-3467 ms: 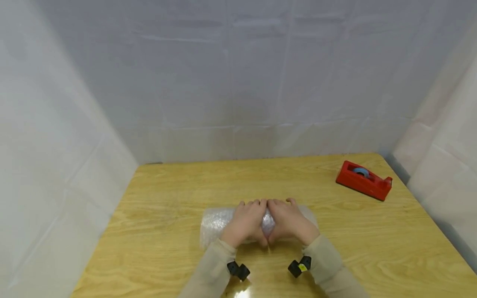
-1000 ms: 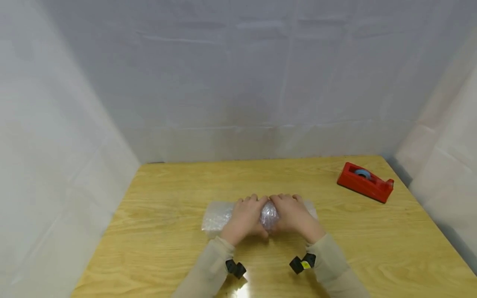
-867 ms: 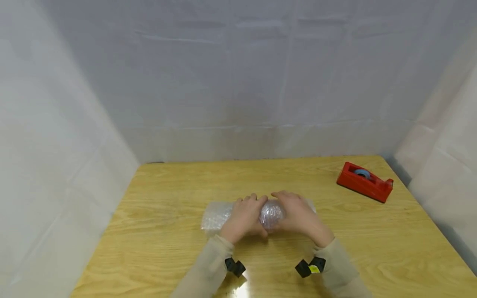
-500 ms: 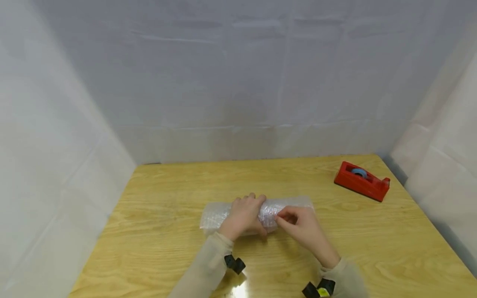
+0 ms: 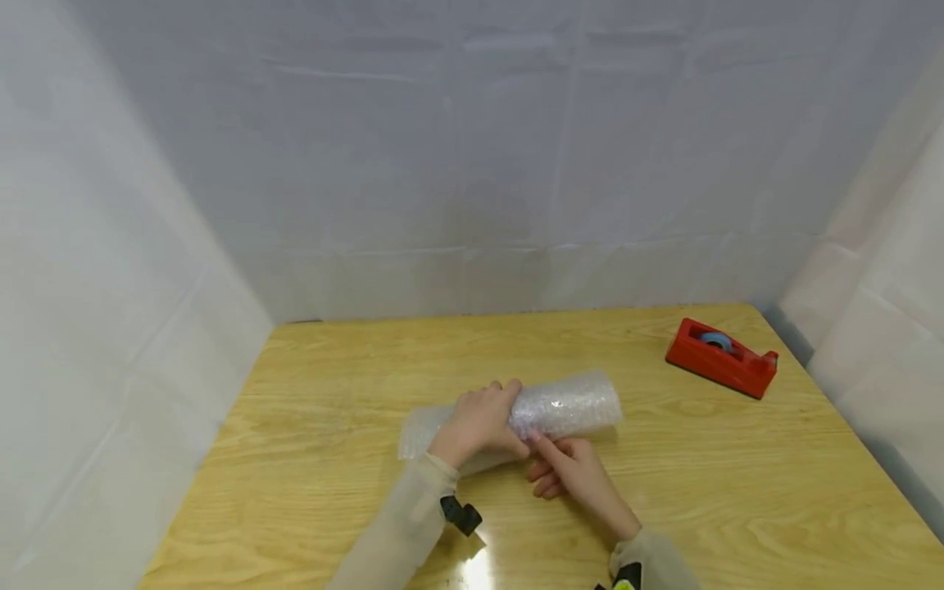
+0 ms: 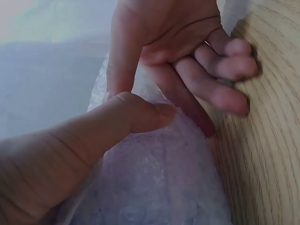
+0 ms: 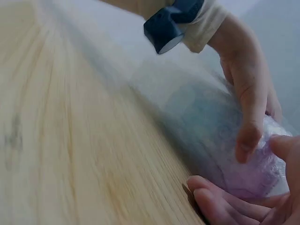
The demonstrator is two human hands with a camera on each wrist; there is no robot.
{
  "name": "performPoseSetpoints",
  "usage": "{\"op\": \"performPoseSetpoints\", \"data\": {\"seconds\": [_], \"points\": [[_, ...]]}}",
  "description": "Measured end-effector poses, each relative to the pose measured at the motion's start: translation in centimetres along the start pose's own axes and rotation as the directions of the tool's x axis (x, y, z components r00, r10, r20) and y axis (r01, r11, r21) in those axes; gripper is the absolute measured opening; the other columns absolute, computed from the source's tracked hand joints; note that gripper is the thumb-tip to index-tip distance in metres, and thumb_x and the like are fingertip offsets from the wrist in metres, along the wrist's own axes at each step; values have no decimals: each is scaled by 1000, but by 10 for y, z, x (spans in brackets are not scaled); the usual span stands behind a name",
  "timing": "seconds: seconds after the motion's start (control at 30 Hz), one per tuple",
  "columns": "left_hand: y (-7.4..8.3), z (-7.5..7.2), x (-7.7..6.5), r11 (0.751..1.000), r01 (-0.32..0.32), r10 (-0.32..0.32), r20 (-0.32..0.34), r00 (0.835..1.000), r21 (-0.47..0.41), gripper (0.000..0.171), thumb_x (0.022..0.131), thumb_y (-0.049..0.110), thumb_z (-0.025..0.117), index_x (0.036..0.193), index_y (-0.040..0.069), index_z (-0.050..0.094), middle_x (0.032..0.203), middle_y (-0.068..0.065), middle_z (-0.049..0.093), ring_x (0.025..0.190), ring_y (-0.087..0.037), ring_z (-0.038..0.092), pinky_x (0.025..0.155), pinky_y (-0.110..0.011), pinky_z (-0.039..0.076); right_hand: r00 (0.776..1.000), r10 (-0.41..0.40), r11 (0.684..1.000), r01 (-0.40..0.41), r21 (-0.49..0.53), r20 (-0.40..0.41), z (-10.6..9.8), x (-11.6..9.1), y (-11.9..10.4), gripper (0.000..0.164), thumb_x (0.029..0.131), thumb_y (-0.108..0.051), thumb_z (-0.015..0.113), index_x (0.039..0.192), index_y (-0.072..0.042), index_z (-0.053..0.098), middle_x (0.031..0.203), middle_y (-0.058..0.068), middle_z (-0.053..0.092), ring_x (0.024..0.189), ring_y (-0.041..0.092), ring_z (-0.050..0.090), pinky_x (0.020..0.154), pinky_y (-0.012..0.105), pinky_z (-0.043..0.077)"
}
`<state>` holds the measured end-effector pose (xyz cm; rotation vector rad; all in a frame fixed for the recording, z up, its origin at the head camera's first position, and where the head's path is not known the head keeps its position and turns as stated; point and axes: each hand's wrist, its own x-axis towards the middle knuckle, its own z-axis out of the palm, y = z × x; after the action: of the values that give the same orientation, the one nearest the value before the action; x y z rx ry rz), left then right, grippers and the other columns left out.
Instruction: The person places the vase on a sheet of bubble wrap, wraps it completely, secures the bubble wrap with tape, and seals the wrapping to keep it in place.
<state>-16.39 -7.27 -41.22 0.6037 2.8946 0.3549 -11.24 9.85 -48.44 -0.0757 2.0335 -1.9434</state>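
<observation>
A roll of clear bubble wrap (image 5: 568, 406) lies across the wooden table, its right end angled toward the back. My left hand (image 5: 479, 422) lies over the middle of the roll, fingers over the far side and thumb on the near side, gripping it. Just right of it, my right hand (image 5: 575, 475) pinches the roll's near edge. The left wrist view shows the right hand's thumb (image 6: 124, 65) on top of the wrap and its index finger along the lower side, the other fingers (image 6: 211, 84) loosely bent. Whatever is inside the wrap is hidden.
A red tape dispenser (image 5: 719, 358) with a blue-cored roll stands at the back right of the table (image 5: 332, 369). White sheeting (image 5: 472, 164) hangs behind the table and on both sides. Each wrist wears a small black camera (image 5: 460, 515).
The right hand has let go of the roll's top, moved down to its near side and pinches there. The roll's right end has swung backward. The left hand keeps its grip.
</observation>
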Motion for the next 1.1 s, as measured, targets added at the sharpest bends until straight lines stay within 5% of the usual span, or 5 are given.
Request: {"op": "performPoseSetpoints", "data": {"seconds": [0.1,0.37,0.57,0.77,1.1], "points": [[0,0,1,1000,-14,14,9,1000,7,83,62,45,86,129,9,52,103,-8,63,88,-20,60,78,-40,52,998,20,987,-28,158,52,1,2,4,57,100,-41,56,106,15,59,83,24,71,68,28,72,64,40,60],[8,-6,4,994,-62,58,46,997,91,98,66,50,85,141,6,40,106,-14,65,92,-25,63,73,-38,55,985,12,887,-89,452,171,-2,8,10,64,103,-33,53,136,17,33,110,22,69,98,29,70,89,42,54],[11,-14,4,992,-55,37,158,987,112,102,78,67,67,150,6,29,127,-26,57,104,-35,63,80,-44,55,978,-49,883,-53,466,204,-6,10,11,63,104,-28,51,139,19,28,114,16,67,103,25,68,94,42,52],[10,-22,8,997,-31,11,277,961,69,83,97,59,38,156,4,18,147,-32,39,129,-44,49,104,-48,43,976,-50,881,-58,470,213,-9,10,12,65,104,-29,51,142,18,26,113,18,67,103,27,68,93,40,53],[9,-32,12,996,86,-63,406,912,-39,97,91,80,15,160,11,12,159,-22,25,144,-37,30,115,-51,25,975,-58,876,-53,479,214,-10,13,14,59,104,-24,51,139,16,27,107,14,67,99,25,69,93,39,53]]}}
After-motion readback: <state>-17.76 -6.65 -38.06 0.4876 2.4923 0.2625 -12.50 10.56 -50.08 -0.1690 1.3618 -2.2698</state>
